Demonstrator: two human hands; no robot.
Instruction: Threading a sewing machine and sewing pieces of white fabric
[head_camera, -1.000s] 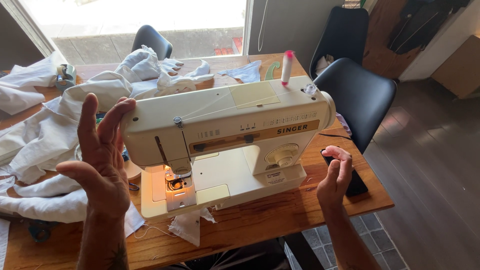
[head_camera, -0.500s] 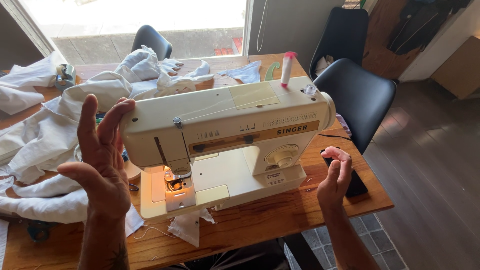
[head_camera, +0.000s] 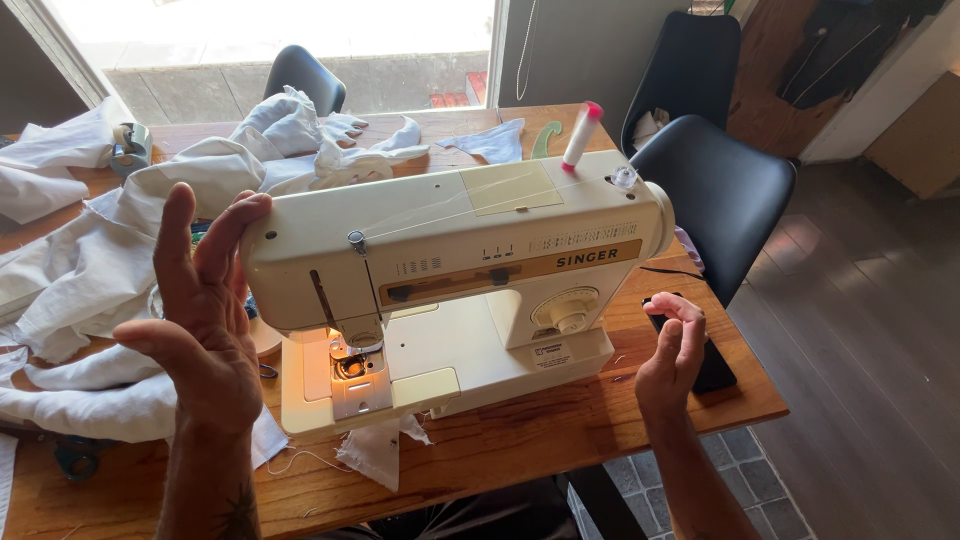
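The fingers (head_camera: 222, 232) of the left hand (head_camera: 205, 320) were spread and released, raised upright with the palm turned toward the left end of the cream sewing machine (head_camera: 450, 290), the fingertips just beside its upper corner and grasping nothing. The right hand (head_camera: 672, 352) hovered near the machine's right end, its fingers loosely curled inward; whether anything thin was pinched between them could not be told. The machine stood in the middle of the wooden table (head_camera: 560, 430), its small lamp lighting the needle plate (head_camera: 352, 372). A scrap of white cloth (head_camera: 378, 450) stuck out from under its base at the table's front edge. On top, at the right end, a white thread spool with a pink cap (head_camera: 581, 137) stood tilted. A dark phone (head_camera: 712, 362) lay flat on the table just beyond the right hand. White fabric (head_camera: 120, 250) was heaped across the left half of the table. Black chairs (head_camera: 715, 190) stood at the right side and beyond the far edge.
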